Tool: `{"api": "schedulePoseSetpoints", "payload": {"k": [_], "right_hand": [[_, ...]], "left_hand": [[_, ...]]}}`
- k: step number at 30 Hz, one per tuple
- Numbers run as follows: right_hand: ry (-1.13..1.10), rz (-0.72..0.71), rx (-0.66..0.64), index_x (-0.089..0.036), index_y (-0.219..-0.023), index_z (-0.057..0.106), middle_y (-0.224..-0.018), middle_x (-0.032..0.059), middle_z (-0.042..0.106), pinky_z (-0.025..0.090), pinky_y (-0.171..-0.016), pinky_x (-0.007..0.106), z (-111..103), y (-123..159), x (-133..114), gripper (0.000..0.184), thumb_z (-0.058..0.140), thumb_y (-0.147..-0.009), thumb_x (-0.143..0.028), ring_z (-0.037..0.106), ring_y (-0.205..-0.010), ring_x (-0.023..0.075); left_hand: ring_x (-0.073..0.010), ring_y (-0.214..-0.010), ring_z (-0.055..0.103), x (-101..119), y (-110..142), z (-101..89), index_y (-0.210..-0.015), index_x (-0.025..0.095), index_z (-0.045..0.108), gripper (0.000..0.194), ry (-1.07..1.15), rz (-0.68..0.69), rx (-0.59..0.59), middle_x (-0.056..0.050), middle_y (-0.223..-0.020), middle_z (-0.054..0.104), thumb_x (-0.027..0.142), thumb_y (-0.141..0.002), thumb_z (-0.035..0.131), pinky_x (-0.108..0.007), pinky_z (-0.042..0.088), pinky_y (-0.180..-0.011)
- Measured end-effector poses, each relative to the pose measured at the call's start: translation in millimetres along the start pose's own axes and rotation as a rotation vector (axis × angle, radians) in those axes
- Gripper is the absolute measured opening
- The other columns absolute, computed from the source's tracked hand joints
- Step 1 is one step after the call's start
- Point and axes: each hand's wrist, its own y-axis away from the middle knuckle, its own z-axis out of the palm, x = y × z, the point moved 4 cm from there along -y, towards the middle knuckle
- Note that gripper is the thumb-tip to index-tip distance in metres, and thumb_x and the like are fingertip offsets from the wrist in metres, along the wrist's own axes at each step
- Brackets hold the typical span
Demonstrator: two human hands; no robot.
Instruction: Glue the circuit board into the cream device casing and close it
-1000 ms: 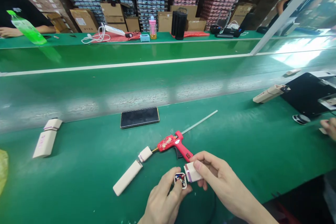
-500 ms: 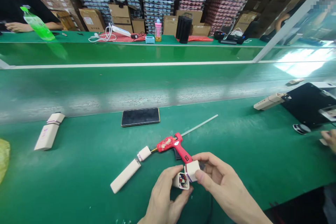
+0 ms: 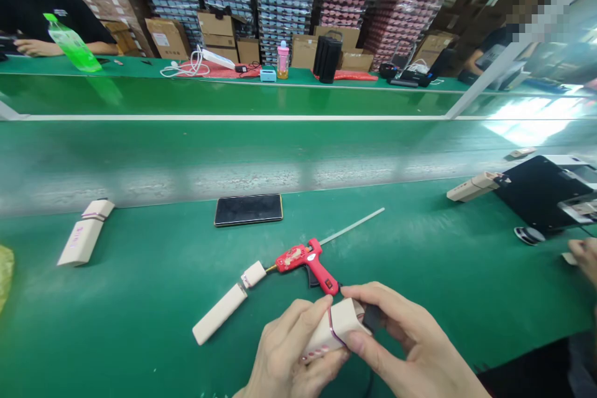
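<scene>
Both of my hands hold one small cream-coloured device point(image 3: 333, 328) low in the middle of the view. My left hand point(image 3: 289, 357) grips its lower body, thumb on top. My right hand point(image 3: 396, 339) pinches its cap end from the right. The two halves sit pressed together with a thin purple seam between them. A red hot-glue gun point(image 3: 305, 260) lies on the green table just beyond my hands, a clear glue stick point(image 3: 352, 226) poking out behind it. Its nozzle touches the cap of another cream device point(image 3: 222, 308) lying to the left.
A black phone point(image 3: 248, 208) lies face up past the glue gun. Another cream device point(image 3: 84, 233) rests at the left and one point(image 3: 473, 186) at the right beside a black machine point(image 3: 543, 189). Another person's hand point(image 3: 583, 255) shows at the right edge. A green conveyor belt point(image 3: 233, 155) runs behind.
The two separate halves, one showing wires inside, have been brought together and closed into one piece. My hands have shifted slightly lower in view.
</scene>
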Motion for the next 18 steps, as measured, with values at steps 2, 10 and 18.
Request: {"api": "schedulePoseSetpoints", "payload": {"k": [2, 10, 18], "right_hand": [[-0.013, 0.039, -0.024, -0.032, -0.122, 0.076, -0.106, 0.0024, 0.078, 0.063, -0.076, 0.027, 0.4, 1.3, 2.5, 0.027, 0.077, -0.095, -0.035, 0.075, -0.090, 0.0206], [-0.102, 0.147, -0.027, -0.024, -0.118, 0.070, -0.103, 0.0032, 0.075, 0.062, -0.084, 0.029, 4.1, -2.7, 4.3, 0.025, 0.073, -0.097, -0.038, 0.073, -0.093, 0.0212], [-0.539, 0.196, 0.074, -0.027, -0.128, 0.071, -0.102, -0.0013, 0.076, 0.058, -0.085, 0.023, 13.5, -14.8, 7.0, 0.049, 0.091, -0.086, -0.044, 0.071, -0.093, 0.0152]], "left_hand": [[-0.0168, -0.072, 0.072, 1.2, 0.9, 0.8, -0.146, 0.016, 0.057, 0.043, 0.005, 0.061, 0.071, -0.009, -0.095, 0.073, 0.039, -0.110, 0.057, -0.021, 0.059, -0.060], [-0.0158, -0.067, 0.070, 8.9, -0.8, 4.3, -0.154, 0.017, 0.050, 0.046, -0.120, -0.003, 0.075, -0.008, -0.091, 0.071, 0.038, -0.113, 0.049, -0.021, 0.053, -0.052], [-0.0138, -0.067, 0.074, 7.3, -16.0, -3.4, -0.152, 0.027, 0.047, 0.051, -0.057, -0.189, 0.103, -0.003, -0.096, 0.074, 0.054, -0.109, 0.049, -0.020, 0.063, -0.068]]}}
